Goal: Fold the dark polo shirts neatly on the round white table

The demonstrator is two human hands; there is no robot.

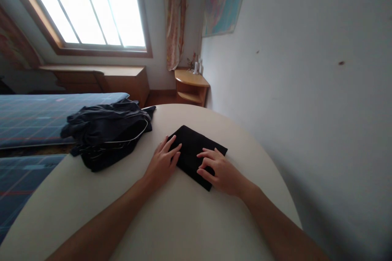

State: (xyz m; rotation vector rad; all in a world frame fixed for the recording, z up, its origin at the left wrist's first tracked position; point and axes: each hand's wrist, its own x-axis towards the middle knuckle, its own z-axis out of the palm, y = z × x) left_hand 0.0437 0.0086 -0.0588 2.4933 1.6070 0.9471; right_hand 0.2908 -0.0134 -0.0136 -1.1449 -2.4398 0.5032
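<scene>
A flat black rectangular item, which looks like folded cloth [191,146], lies at an angle on the round pale table [171,224]. My left hand [163,159] rests on its left corner with the fingers spread. Over its right part is my right hand [219,171], fingers apart and curved, the thumb near the index finger with a gap between them. Neither hand grips anything. Parts of the item's left and right ends are hidden under my hands.
A heap of dark clothes [113,130] lies on the table's left edge. Beyond it are a plaid bed [39,118] and a low wooden cabinet [122,71]. A corner shelf [191,78] stands behind the table. The white wall [306,110] runs close along the right.
</scene>
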